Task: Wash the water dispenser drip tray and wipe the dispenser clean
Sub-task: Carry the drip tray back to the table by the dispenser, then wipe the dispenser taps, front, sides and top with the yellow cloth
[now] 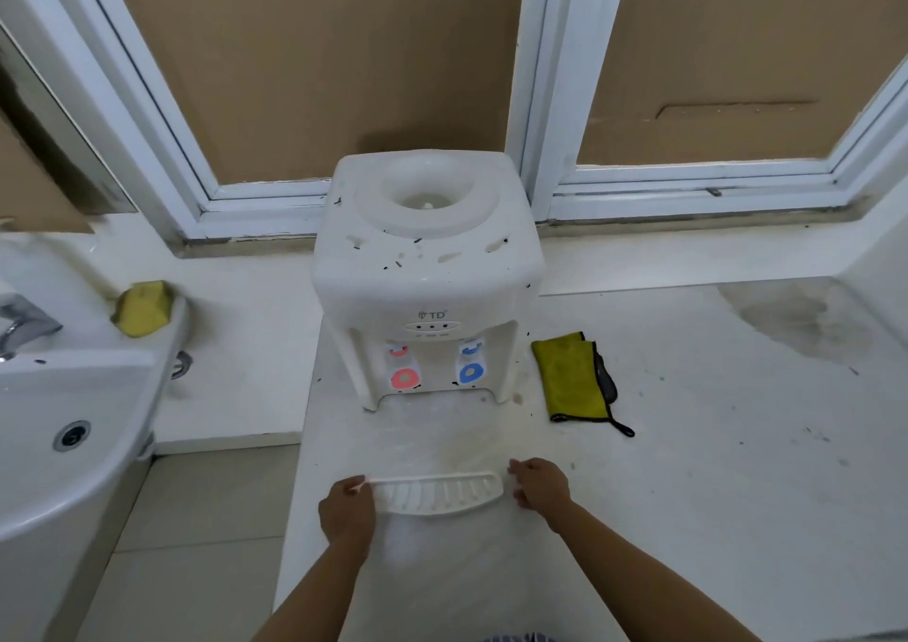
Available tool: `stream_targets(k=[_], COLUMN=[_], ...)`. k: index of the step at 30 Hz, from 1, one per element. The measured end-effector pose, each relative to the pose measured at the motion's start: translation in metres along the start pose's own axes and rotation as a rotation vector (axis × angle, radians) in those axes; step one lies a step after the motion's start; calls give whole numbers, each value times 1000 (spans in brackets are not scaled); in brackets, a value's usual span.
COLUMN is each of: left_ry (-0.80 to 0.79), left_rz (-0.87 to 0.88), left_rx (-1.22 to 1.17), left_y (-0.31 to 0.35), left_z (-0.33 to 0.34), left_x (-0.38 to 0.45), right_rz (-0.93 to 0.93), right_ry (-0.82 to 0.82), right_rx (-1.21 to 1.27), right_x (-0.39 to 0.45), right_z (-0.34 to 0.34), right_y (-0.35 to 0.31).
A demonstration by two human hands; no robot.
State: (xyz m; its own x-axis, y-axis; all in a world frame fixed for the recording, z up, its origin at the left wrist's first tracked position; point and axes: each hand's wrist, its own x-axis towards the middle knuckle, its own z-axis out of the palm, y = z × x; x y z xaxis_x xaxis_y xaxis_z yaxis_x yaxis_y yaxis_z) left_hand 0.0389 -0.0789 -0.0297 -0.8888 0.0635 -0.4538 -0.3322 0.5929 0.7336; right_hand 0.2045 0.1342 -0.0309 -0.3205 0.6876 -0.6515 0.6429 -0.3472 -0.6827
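Observation:
A white tabletop water dispenser [426,268] stands on the white counter, dotted with dark specks, with a red tap and a blue tap on its front. The white slotted drip tray [437,493] is out of the dispenser, low over the counter's near edge. My left hand [347,509] pinches its left end. My right hand [539,488] is at its right end, fingers curled against the tray's edge. A folded yellow-green cloth [575,380] lies right of the dispenser. A yellow sponge [141,308] rests on the sink's rim.
A white sink [64,410] with a chrome tap [19,327] is on the left. White window frames backed by cardboard rise behind the dispenser. A grey damp stain [796,317] marks the counter at the right. Tiled floor shows below the sink.

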Motion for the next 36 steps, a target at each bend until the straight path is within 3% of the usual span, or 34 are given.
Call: stream_targets(k=[4, 9, 14, 19, 22, 26, 30, 33, 36], left_ry=[15, -169, -506, -676, -733, -800, -786, -778, -780], left_rz=[151, 233, 106, -56, -116, -153, -183, -288, -336], left_rx=[-1, -25, -68, -91, -55, 28, 47, -48, -163], left_y=[33, 80, 122, 149, 161, 176, 178, 174, 169], left_z=[32, 94, 147, 198, 222, 241, 249, 244, 230], left_x=[-8, -28, -50, -54, -54, -54, -50, -49, -50], right_rz=[-25, -75, -159, -194, -161, -120, -148, -252, -163], right_ry=[71, 197, 309, 301, 221, 238, 128, 91, -54], right_rx=[48, -10, -133, -203, -210, -247, -245, -37, 442], right_x=[14, 43, 73, 104, 125, 143, 137, 121, 94], right_z=[-28, -73, -111, -128, -130, -127, -120, -112, -113], right_y=[-16, -32, -49, -54, -52, -55, -69, -75, -75])
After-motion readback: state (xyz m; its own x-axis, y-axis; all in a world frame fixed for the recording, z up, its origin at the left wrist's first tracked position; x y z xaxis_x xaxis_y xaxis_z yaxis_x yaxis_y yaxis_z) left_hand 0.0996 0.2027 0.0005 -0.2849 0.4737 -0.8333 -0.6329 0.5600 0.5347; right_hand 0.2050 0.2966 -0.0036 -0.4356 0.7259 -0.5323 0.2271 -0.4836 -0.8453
